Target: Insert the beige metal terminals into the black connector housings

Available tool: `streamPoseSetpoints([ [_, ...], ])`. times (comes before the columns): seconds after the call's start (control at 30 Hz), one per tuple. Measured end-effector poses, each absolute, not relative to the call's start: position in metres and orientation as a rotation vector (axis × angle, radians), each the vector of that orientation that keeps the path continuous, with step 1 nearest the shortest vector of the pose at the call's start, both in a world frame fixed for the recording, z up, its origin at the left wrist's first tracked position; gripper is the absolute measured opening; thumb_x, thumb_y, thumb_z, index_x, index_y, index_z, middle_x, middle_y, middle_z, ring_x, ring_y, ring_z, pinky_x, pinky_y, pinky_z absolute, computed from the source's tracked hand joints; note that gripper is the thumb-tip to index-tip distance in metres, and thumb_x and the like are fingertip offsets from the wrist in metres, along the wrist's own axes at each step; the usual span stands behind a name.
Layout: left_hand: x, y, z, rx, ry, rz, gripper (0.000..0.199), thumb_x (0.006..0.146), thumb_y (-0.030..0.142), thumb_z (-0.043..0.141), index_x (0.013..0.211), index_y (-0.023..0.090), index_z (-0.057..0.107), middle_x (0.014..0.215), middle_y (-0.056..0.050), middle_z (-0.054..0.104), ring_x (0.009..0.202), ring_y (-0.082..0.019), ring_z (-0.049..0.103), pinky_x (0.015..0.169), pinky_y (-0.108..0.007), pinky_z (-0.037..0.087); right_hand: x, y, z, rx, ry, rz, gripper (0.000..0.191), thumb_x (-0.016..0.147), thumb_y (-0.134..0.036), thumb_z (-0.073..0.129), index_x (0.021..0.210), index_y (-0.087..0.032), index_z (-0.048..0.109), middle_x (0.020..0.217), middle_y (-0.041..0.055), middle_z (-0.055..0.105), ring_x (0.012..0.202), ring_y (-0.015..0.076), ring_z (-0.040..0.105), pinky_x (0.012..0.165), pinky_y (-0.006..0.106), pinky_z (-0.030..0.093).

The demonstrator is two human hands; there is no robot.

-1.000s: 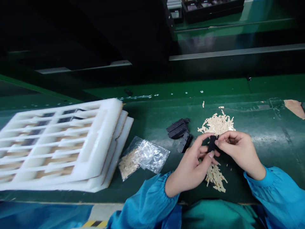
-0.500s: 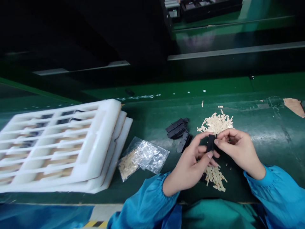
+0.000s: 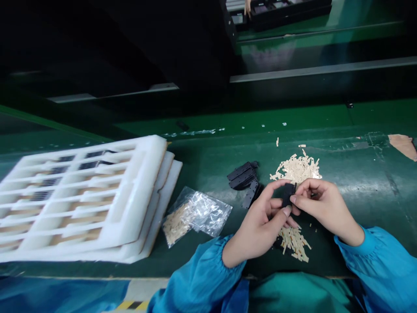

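A small black plastic part (image 3: 288, 194) is gripped between the thumb and fingers of my left hand (image 3: 260, 224). The thumb and forefinger of my right hand (image 3: 321, 201) are pinched together at its right edge; whether a small piece sits between them is hidden. Behind my hands lies a heap of small cream-coloured strips (image 3: 296, 167). A second pile of cream strips (image 3: 295, 244) lies nearer me, partly under my left hand. Left of my hands, several similar black parts (image 3: 243, 176) lie together on the green bench.
Clear plastic bags (image 3: 208, 213), one holding cream strips, lie left of my left arm. Stacked white foam trays (image 3: 125, 208) with black pieces in some slots fill the left. A brown scrap (image 3: 403, 145) lies far right. Another person's fingers (image 3: 247, 8) touch black trays (image 3: 289, 13) at the back.
The black part has turned slightly in my left hand. My right fingertips have shifted a little down along its edge. Another person's fingers now show more at the far trays.
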State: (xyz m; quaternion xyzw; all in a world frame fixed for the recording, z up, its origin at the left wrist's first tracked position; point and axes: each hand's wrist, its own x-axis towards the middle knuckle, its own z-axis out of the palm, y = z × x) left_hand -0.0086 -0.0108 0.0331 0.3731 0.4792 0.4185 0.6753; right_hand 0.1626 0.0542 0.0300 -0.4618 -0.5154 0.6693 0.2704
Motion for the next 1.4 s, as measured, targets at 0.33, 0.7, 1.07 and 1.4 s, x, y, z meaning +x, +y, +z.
streamPoseSetpoints([
  [0.33,-0.014,-0.009,0.034,0.844,1.004,0.934,0.052,0.100,0.027,0.061,0.145,0.019,0.037,0.092,-0.006,0.072,0.071,-0.016,0.074,0.064,-0.023,0.056,0.164,0.059,0.024,-1.234,-1.370,1.733,0.023,0.075,-0.035,0.083,0.076,-0.020,0.066,0.057,-0.0028,0.060,0.054,0.0140,0.049,0.053,0.028,0.036],
  [0.7,-0.013,-0.007,0.035,0.841,1.025,0.905,0.046,0.099,0.037,0.064,0.137,0.020,0.045,0.089,-0.006,0.073,0.070,-0.017,0.074,0.065,-0.025,0.057,0.168,0.059,0.027,-1.225,-1.406,1.643,0.023,0.080,-0.038,0.078,0.070,-0.019,0.071,0.061,-0.0008,0.057,0.056,0.0144,0.045,0.051,0.028,0.037],
  [1.07,-0.012,-0.003,0.024,0.637,0.976,0.893,0.042,0.094,0.057,0.064,0.083,0.017,0.056,0.053,0.005,0.052,0.040,-0.008,0.045,0.044,-0.019,0.037,0.170,0.058,0.023,-1.073,-1.549,1.630,0.031,0.087,-0.049,0.078,0.078,-0.020,0.074,0.068,0.0018,0.062,0.061,0.0163,0.051,0.054,0.029,0.040],
  [1.4,-0.017,0.000,0.028,0.584,0.932,0.789,0.041,0.090,0.055,0.068,0.080,0.016,0.058,0.049,0.006,0.048,0.037,-0.007,0.038,0.038,-0.018,0.028,0.179,0.068,0.023,-1.031,-1.823,1.355,0.032,0.079,-0.051,0.086,0.080,-0.022,0.072,0.072,0.0013,0.061,0.061,0.0165,0.050,0.053,0.029,0.039],
])
